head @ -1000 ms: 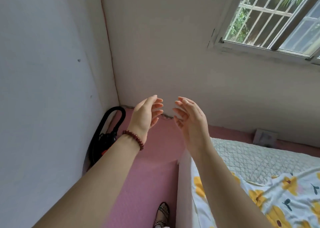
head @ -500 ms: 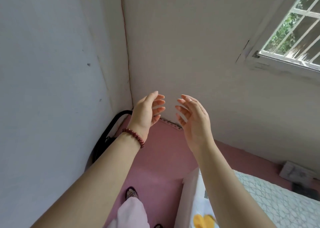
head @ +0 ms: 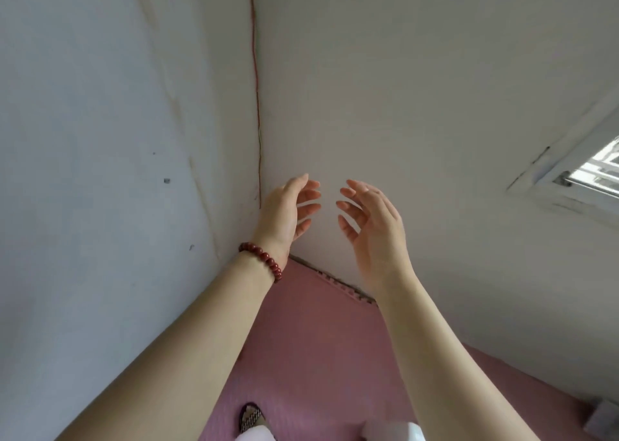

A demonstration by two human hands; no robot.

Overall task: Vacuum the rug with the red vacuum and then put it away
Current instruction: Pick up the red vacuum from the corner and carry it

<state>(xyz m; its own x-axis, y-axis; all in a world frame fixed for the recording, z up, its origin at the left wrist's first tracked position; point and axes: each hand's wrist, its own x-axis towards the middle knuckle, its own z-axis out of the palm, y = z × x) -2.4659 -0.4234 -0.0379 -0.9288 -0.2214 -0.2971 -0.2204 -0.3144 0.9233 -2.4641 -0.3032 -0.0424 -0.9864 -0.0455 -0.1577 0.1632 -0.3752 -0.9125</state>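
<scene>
— Hands first. What have you got?

— My left hand (head: 284,211) is raised in front of me, fingers loosely curled and spread apart, nothing in it. My right hand (head: 375,229) is up beside it, same posture: fingers fanned and bent, palm turned inward, empty. The two palms face each other, fingertips close together but apart.

— Anything on the wrists?

— A dark red bead bracelet (head: 263,260) on the left wrist. Right wrist bare. Both forearms run up from the near edge toward the room's corner.

— Behind the hands?

— Two pale walls meet at a corner; a thin reddish line (head: 257,105) runs down the seam and ends just left of my left hand. The left wall (head: 100,172) carries a few small dark marks. Part of a white window frame (head: 569,179) shows at the far right edge.

— Floor?

— Pink matting, the rug (head: 318,340), between and beneath my arms. Its toothed far edge touches the base of the right-hand wall. One patterned sandal (head: 250,417) rests on it near the bottom edge, beside something pale I cannot identify.

— The red vacuum?

— Nowhere in sight. Neither hand touches it.
</scene>
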